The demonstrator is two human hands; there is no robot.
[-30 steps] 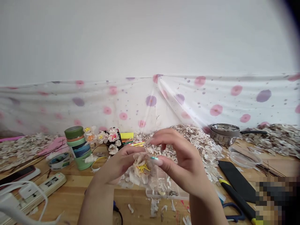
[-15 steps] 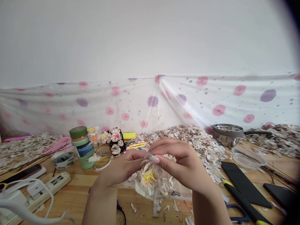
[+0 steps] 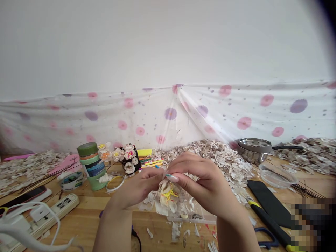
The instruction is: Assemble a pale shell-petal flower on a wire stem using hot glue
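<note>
Left hand: drifted slightly rightward since a second ago, pinching the upper left edge of the flower.
Flower: between both hands, just above the bench, yellow centre facing the camera.
Right hand: fingers curled, thumb and forefinger nipping its top from the right.

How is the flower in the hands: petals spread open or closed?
Spread open: the handmade flower shows its yellow centre, pale petals flaring outward between left hand and right hand.

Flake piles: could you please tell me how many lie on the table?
3 flake piles: far left, mid-table behind the right hand, far right. Some flakes may be hidden behind that hand.
</note>
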